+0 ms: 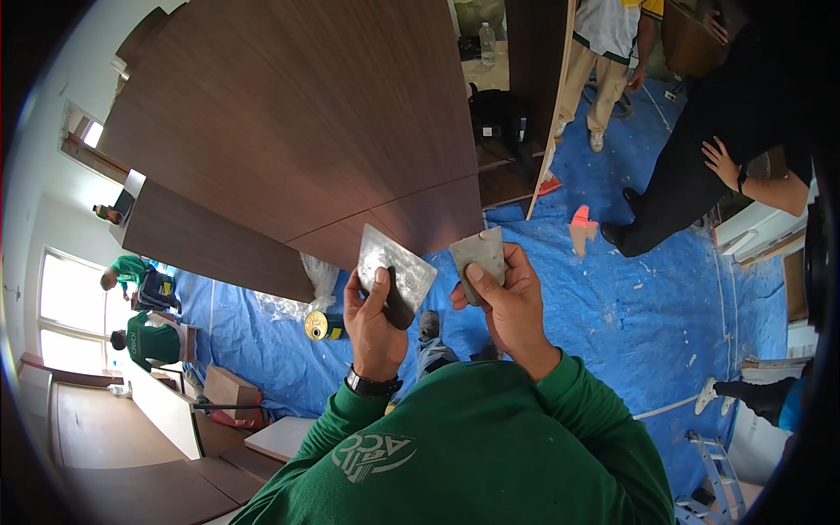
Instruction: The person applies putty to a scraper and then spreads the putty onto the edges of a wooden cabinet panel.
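My left hand [376, 328] holds a shiny flat metal scraper plate [409, 276], thumb pressed on its face, its lower part in dark shade. In my right hand [514, 306] is a smaller, duller grey flat plate [477, 247], pinched between thumb and fingers; its exact kind is unclear. The two plates are held up side by side in front of my chest, with a narrow gap between them. Both hands are closed on their plates. Beyond them stands a large dark brown wood-grain cabinet panel [306, 114].
Blue sheeting [630, 324] covers the floor. A round yellow-topped can [317, 325] stands left of my feet beside clear plastic wrap [319, 278]. People stand at the upper right, with others at far left. A ladder [719, 477] is at lower right, a cardboard box [232, 391] at lower left.
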`<state>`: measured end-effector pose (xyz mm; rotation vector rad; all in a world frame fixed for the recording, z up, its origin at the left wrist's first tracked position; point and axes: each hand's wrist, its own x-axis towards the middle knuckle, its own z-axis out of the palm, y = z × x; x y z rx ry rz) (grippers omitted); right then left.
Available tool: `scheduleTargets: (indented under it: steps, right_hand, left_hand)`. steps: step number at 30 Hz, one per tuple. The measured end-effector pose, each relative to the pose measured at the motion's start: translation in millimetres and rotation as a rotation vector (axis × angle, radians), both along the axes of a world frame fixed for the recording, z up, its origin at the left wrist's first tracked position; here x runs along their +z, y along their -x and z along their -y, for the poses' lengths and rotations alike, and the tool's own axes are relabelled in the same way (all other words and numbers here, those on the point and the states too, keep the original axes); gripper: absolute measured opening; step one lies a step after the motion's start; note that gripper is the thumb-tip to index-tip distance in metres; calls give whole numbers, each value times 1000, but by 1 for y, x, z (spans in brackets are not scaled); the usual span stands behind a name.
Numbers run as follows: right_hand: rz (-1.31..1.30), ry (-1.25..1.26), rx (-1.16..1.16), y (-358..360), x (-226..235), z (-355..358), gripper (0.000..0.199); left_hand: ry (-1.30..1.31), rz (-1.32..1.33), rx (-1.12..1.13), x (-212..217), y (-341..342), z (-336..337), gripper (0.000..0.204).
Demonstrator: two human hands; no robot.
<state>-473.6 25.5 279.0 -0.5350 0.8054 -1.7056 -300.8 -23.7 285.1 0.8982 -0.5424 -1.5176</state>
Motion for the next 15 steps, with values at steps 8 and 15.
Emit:
scheduleTargets:
  steps: [8,15]
  right_hand:
    - [-219,55,16,-12,8,-16,34]
    - [-662,50,-5,-10,22,-28,30]
  left_hand:
    - [282,231,85,16,14,-9,53]
    - [462,363,149,11,10,-9,57]
